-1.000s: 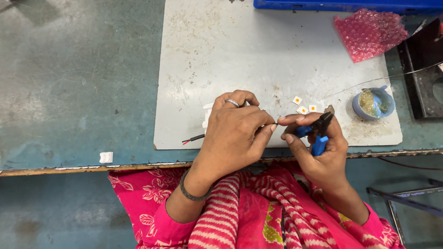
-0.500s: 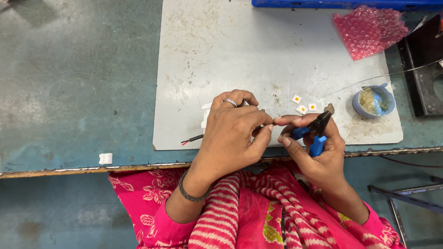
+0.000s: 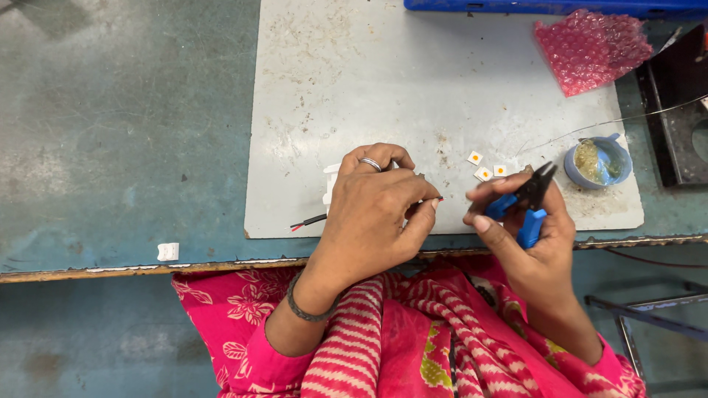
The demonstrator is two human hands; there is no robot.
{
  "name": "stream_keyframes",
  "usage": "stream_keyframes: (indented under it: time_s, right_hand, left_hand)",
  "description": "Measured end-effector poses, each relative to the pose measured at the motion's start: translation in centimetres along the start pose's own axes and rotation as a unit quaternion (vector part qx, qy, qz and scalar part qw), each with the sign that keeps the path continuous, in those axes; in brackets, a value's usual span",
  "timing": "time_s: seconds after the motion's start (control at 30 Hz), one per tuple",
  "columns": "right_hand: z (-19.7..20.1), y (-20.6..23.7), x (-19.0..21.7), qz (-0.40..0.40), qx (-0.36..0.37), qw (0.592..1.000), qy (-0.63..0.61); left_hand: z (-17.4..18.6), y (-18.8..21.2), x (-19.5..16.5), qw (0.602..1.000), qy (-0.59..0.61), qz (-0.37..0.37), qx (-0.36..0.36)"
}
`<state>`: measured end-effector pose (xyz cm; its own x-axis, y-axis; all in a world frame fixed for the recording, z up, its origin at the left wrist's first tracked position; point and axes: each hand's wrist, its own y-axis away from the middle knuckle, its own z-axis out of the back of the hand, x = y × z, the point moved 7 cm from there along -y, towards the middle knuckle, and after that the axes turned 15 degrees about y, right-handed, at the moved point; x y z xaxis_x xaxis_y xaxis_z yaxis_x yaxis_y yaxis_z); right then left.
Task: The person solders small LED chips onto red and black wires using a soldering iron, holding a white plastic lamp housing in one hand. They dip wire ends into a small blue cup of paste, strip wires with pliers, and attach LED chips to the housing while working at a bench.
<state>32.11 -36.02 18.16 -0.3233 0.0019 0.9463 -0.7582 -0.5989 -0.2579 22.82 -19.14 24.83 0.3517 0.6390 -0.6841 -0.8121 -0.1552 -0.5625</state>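
My left hand (image 3: 376, 210) pinches a thin red and black wire (image 3: 310, 220) whose stripped end pokes out past the fingertips toward the right. A small white part (image 3: 330, 184) lies half hidden under this hand. My right hand (image 3: 527, 225) grips blue-handled cutting pliers (image 3: 525, 200), jaws pointing up and right, a short gap away from the wire end. Three small white square chips with orange centres (image 3: 486, 169) lie on the grey mat (image 3: 413, 88) just above the pliers.
A small blue cup (image 3: 599, 161) of yellowish paste stands right of the chips. Pink bubble wrap (image 3: 590, 48) lies at the back right, a black device (image 3: 678, 103) at the right edge, a blue tray (image 3: 553, 6) along the back. A white scrap (image 3: 168, 251) sits near the bench edge.
My right hand with the pliers has pulled away to the right from the wire end. My left hand has held its place.
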Motion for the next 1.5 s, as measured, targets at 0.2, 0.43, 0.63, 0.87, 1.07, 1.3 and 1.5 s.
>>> stream_keyframes:
  time_s: [0.2, 0.43, 0.63, 0.87, 1.07, 1.3, 1.5]
  right_hand:
    - [-1.2, 2.5, -0.7, -0.133, 0.095, 0.986, 0.037]
    - [-3.3, 3.7, -0.7, -0.189, 0.215, 0.952, 0.104]
    - [-4.8, 3.7, -0.2, -0.207, 0.238, 0.931, 0.182]
    - [-5.8, 4.2, 0.4, -0.173, 0.249, 0.938, 0.165]
    - [-6.0, 4.0, 0.2, -0.153, 0.255, 0.939, 0.173]
    - [-6.2, 3.9, 0.1, -0.152, 0.269, 0.93, 0.198]
    - [-6.5, 4.1, 0.4, -0.15, 0.265, 0.931, 0.201]
  left_hand:
    - [0.9, 1.4, -0.3, 1.0, 0.008, 0.004, -0.009]
    - [1.8, 2.6, -0.5, 1.0, 0.001, -0.004, -0.007]
    - [2.8, 3.7, -0.6, 1.0, -0.002, -0.004, -0.011]
    - [3.3, 4.8, -0.9, 1.0, -0.009, 0.0, -0.013]
    - [3.6, 4.9, -0.7, 1.0, -0.009, 0.001, -0.012]
    - [3.8, 5.0, -0.5, 1.0, -0.007, 0.002, -0.009]
    - [3.8, 5.4, -0.5, 1.0, -0.005, 0.006, -0.003]
